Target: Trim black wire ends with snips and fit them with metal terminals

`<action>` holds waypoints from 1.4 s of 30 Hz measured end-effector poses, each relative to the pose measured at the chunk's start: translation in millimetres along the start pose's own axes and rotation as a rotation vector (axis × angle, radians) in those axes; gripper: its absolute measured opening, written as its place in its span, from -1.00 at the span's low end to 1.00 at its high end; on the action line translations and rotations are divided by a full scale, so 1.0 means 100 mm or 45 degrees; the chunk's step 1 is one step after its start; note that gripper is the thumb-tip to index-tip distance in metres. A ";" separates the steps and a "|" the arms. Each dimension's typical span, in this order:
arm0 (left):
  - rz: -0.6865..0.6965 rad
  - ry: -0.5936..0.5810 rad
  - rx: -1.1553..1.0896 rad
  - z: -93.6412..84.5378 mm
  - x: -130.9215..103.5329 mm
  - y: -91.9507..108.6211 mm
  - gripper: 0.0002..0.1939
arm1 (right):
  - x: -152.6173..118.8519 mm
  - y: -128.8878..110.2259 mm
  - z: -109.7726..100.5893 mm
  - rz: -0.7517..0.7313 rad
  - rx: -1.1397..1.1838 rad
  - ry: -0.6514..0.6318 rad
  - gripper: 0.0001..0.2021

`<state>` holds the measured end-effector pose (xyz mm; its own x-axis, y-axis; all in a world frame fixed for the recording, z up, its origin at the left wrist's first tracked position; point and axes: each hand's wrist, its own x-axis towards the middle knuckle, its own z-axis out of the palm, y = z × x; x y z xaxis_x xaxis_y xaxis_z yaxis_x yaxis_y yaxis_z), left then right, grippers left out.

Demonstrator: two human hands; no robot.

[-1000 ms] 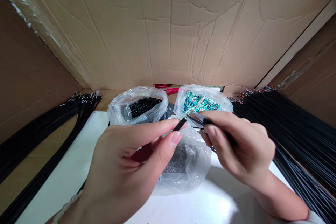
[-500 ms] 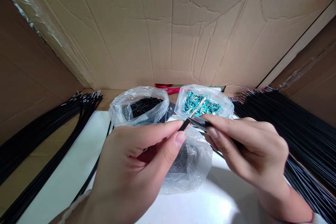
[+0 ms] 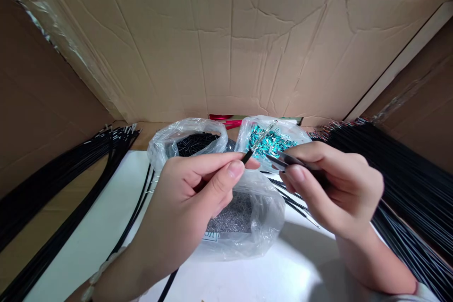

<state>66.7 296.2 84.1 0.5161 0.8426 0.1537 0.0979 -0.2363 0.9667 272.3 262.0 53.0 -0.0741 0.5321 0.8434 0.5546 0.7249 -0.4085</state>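
Between the thumb and forefinger of my left hand [image 3: 191,198] is a black cable [image 3: 247,156]. A thin, clear-and-silver end [image 3: 264,137] sticks out of it, up and to the right. The cable's tail shows below my wrist. My right hand [image 3: 336,188] is closed around dark metal tweezers [image 3: 279,160]. Their tips are slightly parted and point left at the cable, a small gap away from it. Below my hands lies a plastic bag [image 3: 269,226] with many fine, clear pieces in it.
Behind stand a plastic bag [image 3: 161,144] of short black tubes and another bag [image 3: 304,134] of teal-and-silver pieces. Black cable bundles lie left [image 3: 71,165] and right [image 3: 396,174]. Cardboard walls [image 3: 212,56] enclose the white table [image 3: 247,278]; loose cables [image 3: 293,203] lie beside my right hand.
The tweezers' tips have come away from the cable, to the right, and now stand apart. My left hand has shifted slightly left with the cable still pinched.
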 end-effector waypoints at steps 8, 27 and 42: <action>0.107 0.026 0.193 0.01 -0.01 -0.03 -0.70 | 0.04 0.05 0.10 -0.155 -0.265 0.018 -0.92; 0.395 0.127 0.679 0.04 0.04 -0.05 -0.61 | 0.06 0.12 -0.06 -0.196 -0.104 -0.085 -0.90; -0.169 -0.228 -0.082 -0.06 0.03 -0.01 -0.62 | 0.04 0.13 0.08 -0.296 -0.164 0.102 -0.87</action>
<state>62.9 302.0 85.2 0.6455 0.7637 -0.0088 0.1233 -0.0929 0.9880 272.9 277.0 48.4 -0.1489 0.3175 0.9365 0.6316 0.7592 -0.1570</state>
